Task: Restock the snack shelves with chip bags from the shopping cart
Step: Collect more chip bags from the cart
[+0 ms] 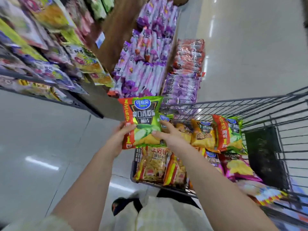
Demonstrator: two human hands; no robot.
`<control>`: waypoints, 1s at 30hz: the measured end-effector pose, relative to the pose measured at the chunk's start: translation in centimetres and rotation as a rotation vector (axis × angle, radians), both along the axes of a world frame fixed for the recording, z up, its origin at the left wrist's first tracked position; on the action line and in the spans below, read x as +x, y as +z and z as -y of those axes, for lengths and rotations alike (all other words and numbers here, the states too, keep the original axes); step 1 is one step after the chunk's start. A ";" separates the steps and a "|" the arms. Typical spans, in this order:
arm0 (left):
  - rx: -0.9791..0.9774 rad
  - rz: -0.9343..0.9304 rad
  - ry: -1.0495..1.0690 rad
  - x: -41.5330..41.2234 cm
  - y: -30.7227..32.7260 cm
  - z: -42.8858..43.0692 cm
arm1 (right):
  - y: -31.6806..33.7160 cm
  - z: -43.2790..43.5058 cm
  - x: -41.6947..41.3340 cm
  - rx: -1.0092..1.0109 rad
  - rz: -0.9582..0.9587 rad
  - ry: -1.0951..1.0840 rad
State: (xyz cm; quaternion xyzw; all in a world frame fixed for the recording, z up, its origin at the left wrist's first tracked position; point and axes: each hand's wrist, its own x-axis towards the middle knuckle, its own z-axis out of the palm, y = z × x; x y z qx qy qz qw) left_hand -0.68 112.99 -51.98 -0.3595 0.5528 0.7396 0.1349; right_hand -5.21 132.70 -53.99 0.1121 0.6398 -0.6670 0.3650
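Chip bag [143, 119], green with a red strip down its left side, is being held upright in the air over the near left corner of the cart [260, 104], just below the shelves. Both hands are grasping it. The left hand [120, 135] is curling round its lower left edge, with the forearm reaching up from below. The right hand [168, 135] is pinching its lower right edge, thumb lying on the front and fingers stretching along the side.

A second green bag [166, 120] is showing just behind the held one, touching the right fingers. Whether it is being held too, I cannot tell.

Inside the wire cart more bags are lying in a heap. One green and red bag [228, 134] is leaning at the far side, two yellow and red bags [153, 164] are standing at the near end, and one pink bag [240, 167] is lying beside them.

Shelves [50, 52] on the left are showing as a blur of packets. Purple packets [146, 55] are standing stacked at the shelf end.
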 end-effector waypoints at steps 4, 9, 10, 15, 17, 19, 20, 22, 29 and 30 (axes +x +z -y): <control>-0.070 -0.071 0.167 5.1 1.2 8.4 | 1.6 8.7 3.2 -0.080 -0.061 0.036; -0.108 -0.134 0.265 12.1 2.6 19.7 | 3.4 21.0 7.9 -0.117 -0.108 0.130; -0.121 -0.143 0.282 13.5 2.9 22.1 | 3.5 23.7 8.8 -0.124 -0.115 0.149; -0.165 -0.163 0.420 20.0 5.3 33.7 | 5.9 36.9 12.9 -0.132 -0.142 0.273; -0.179 -0.173 0.488 22.0 6.6 37.9 | 7.2 41.9 13.9 -0.129 -0.161 0.326; -0.189 -0.198 0.533 23.4 7.8 41.9 | 8.5 46.6 14.6 -0.140 -0.191 0.378; -0.194 -0.213 0.559 24.0 8.4 43.9 | 9.0 49.0 14.8 -0.144 -0.201 0.394; -0.213 -0.244 0.615 24.7 9.4 48.1 | 10.2 53.7 14.7 -0.154 -0.226 0.421; -0.366 -0.337 0.800 24.3 14.4 63.9 | 16.5 72.0 12.6 -0.294 -0.358 0.601; -0.395 -0.350 0.818 24.0 15.3 66.4 | 17.2 74.8 12.1 -0.316 -0.372 0.610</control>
